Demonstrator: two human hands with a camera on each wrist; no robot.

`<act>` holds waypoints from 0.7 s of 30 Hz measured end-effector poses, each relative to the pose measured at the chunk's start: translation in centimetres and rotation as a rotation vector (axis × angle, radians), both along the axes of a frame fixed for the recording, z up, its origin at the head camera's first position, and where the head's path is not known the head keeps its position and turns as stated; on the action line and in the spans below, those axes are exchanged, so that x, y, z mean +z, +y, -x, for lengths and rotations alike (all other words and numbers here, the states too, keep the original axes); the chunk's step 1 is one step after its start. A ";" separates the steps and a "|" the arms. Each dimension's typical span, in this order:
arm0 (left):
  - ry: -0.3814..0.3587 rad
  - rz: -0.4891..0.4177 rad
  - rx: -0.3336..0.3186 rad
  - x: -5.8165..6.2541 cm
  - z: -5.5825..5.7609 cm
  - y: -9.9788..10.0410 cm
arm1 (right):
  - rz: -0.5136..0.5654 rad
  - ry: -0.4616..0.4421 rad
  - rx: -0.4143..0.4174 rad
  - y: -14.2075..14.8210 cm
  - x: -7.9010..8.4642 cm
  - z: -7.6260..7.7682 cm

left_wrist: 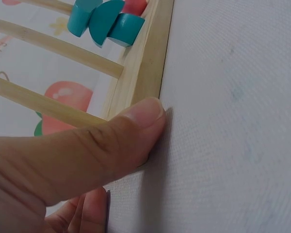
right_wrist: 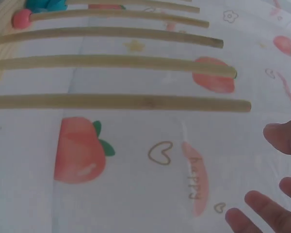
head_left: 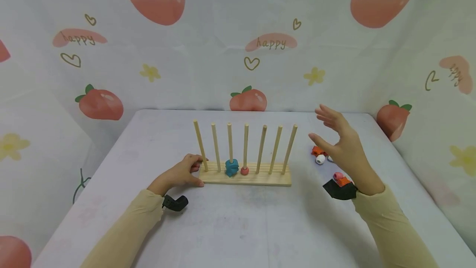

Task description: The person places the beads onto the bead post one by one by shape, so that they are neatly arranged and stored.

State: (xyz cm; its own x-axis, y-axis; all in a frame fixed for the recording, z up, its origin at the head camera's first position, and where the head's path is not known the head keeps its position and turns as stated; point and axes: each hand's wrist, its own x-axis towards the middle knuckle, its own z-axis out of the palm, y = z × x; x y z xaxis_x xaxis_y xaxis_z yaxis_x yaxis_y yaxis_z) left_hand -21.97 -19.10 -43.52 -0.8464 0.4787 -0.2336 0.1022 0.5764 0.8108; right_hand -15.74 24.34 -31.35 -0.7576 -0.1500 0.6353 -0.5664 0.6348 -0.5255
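A wooden peg board [head_left: 223, 179] with several upright dowels stands mid-table. Its left end is gripped by my left hand [head_left: 182, 171], the thumb [left_wrist: 131, 121] at the front edge and the fingers toward the back. Teal beads [head_left: 232, 168] are stacked on the third dowel from the left, at its foot. A round red bead [head_left: 244, 171] sits at the bottom of the dowel beside them. My right hand [head_left: 346, 148] is raised to the right of the board, fingers spread and holding nothing. In the right wrist view its fingertips [right_wrist: 266, 211] are apart from the dowels.
Loose beads lie on the table at the right, partly hidden by the right hand and wrist strap: an orange one [head_left: 317, 151], a white one [head_left: 320, 159], a pink one [head_left: 338, 175] and another orange one [head_left: 343, 181]. A printed cloth backdrop [head_left: 208, 73] hangs behind the table.
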 end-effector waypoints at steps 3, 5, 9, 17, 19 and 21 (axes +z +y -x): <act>0.000 -0.001 0.003 0.1 0.0 0.0 | 0.011 -0.028 -0.034 1.2 -0.6 -0.4; 0.000 -0.002 0.002 0.1 0.0 0.0 | 0.016 -0.047 -0.053 1.9 -1.1 -0.7; -0.001 -0.001 0.002 0.1 -0.1 0.0 | 0.028 -0.111 -0.081 3.1 -2.0 -1.2; -0.009 -0.001 0.003 0.1 -0.1 0.0 | 0.014 -0.237 -0.157 5.0 -4.1 -2.3; -0.008 -0.005 0.001 0.2 -0.1 0.0 | 0.002 -0.290 -0.187 5.4 -4.9 -2.5; -0.006 -0.005 -0.004 0.2 -0.2 0.0 | -0.009 -0.337 -0.214 5.7 -5.7 -2.8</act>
